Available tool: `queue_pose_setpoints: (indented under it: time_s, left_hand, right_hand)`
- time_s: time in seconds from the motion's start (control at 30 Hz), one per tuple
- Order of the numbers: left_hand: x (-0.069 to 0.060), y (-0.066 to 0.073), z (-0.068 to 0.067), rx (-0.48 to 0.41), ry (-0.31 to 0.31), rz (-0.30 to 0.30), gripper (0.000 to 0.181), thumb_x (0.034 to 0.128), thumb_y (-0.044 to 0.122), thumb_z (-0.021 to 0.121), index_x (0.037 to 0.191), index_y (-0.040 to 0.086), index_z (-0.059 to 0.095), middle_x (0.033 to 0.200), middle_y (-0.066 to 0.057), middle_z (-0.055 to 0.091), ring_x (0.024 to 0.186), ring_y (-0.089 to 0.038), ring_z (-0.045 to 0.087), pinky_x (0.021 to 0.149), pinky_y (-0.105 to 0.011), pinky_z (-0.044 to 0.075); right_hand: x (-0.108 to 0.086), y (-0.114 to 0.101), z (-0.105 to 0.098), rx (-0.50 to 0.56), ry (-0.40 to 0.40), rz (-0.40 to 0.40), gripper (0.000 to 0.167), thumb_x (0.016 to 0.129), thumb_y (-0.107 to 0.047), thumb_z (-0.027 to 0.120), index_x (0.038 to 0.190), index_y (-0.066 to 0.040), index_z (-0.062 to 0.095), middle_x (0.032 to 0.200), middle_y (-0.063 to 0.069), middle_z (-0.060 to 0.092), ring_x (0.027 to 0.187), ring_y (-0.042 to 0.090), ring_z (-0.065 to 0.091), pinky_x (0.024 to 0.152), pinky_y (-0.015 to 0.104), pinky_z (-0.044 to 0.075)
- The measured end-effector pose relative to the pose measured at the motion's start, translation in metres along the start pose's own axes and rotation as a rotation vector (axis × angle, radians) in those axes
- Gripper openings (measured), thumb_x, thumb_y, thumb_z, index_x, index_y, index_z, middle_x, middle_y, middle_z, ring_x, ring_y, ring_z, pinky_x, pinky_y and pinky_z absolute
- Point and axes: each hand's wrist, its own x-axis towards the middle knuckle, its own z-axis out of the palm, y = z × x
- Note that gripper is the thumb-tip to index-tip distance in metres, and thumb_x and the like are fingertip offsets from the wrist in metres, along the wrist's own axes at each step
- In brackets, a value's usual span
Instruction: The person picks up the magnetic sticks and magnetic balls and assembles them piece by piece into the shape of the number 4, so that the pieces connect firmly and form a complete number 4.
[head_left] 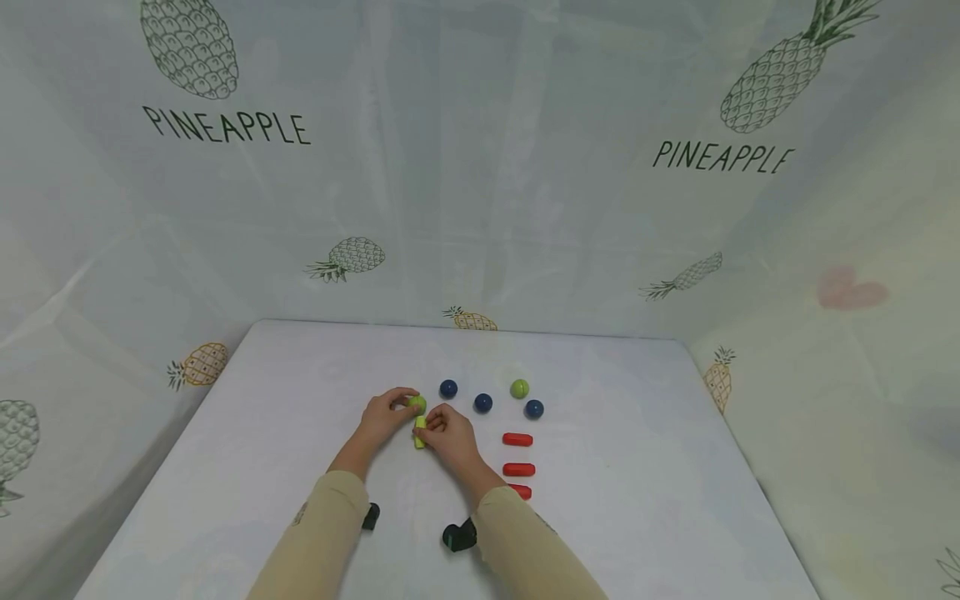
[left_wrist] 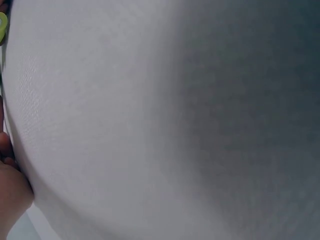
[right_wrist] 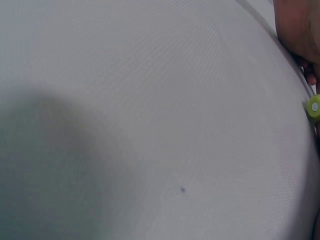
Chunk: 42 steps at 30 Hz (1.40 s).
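Note:
In the head view my left hand (head_left: 382,417) pinches a light green ball (head_left: 417,405) between thumb and fingers. Just below it my right hand (head_left: 454,439) holds a short yellow-green rod (head_left: 420,433) with its thumb and fingertips. One end of the rod meets the near side of the ball, standing in line with it; whether they are joined I cannot tell. In the right wrist view, the rod's round end (right_wrist: 314,107) shows a pale disc in its centre. At the left wrist view's edge only a sliver of the rod (left_wrist: 2,27) appears.
Dark blue balls (head_left: 483,403) and another green ball (head_left: 520,388) lie beyond and right of the hands. Red rods (head_left: 517,439) lie in a column near the right forearm, the nearest partly covered by the sleeve. A pineapple-print cloth (head_left: 480,208) surrounds the white table (head_left: 637,467).

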Motion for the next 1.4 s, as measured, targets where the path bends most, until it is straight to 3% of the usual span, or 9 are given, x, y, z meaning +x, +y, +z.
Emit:
queue_pose_setpoints:
  time_s: [0.5,0.7,1.0,1.4]
  left_hand:
    - [0.0007,-0.0021,-0.0001,0.028,-0.014,0.025,0.027,0.089,0.027,0.072,0.114,0.015,0.07,0.101,-0.004,0.069,0.088,-0.023,0.052,0.075,-0.038,0.039]
    - [-0.0006,-0.0005,-0.0002,0.036,-0.016,0.007,0.029,0.0897,0.028,0.072,0.115,0.016,0.069,0.103,-0.005,0.068,0.091,-0.024,0.053,0.078,-0.04,0.039]
    - [0.0002,0.0,-0.0002,0.045,-0.02,0.004,0.029,0.0908,0.029,0.07,0.117,0.015,0.069,0.103,-0.004,0.067,0.095,-0.025,0.054,0.081,-0.042,0.04]
    - [0.0011,-0.0024,-0.0015,0.022,-0.04,0.003,0.031,0.0907,0.029,0.07,0.118,0.016,0.069,0.102,-0.002,0.066,0.096,-0.024,0.053,0.08,-0.041,0.04]
  right_hand:
    - [0.0041,-0.0004,0.0024,-0.032,0.015,0.058,0.024,0.079,-0.019,0.082,0.086,-0.012,0.061,0.074,-0.006,0.058,0.065,0.006,0.054,0.056,0.02,0.047]
    - [0.0039,-0.0036,0.0012,-0.043,0.014,0.056,0.025,0.078,-0.019,0.083,0.086,-0.012,0.06,0.073,-0.006,0.058,0.064,0.005,0.053,0.055,0.02,0.046]
    - [0.0051,-0.0066,-0.0007,0.024,-0.019,0.08,0.022,0.081,-0.015,0.08,0.088,-0.009,0.06,0.073,-0.004,0.059,0.059,0.006,0.057,0.054,0.02,0.049]
    - [0.0044,-0.0084,-0.001,0.038,-0.02,0.087,0.021,0.081,-0.014,0.08,0.087,-0.008,0.06,0.073,-0.004,0.059,0.058,0.006,0.057,0.054,0.021,0.05]
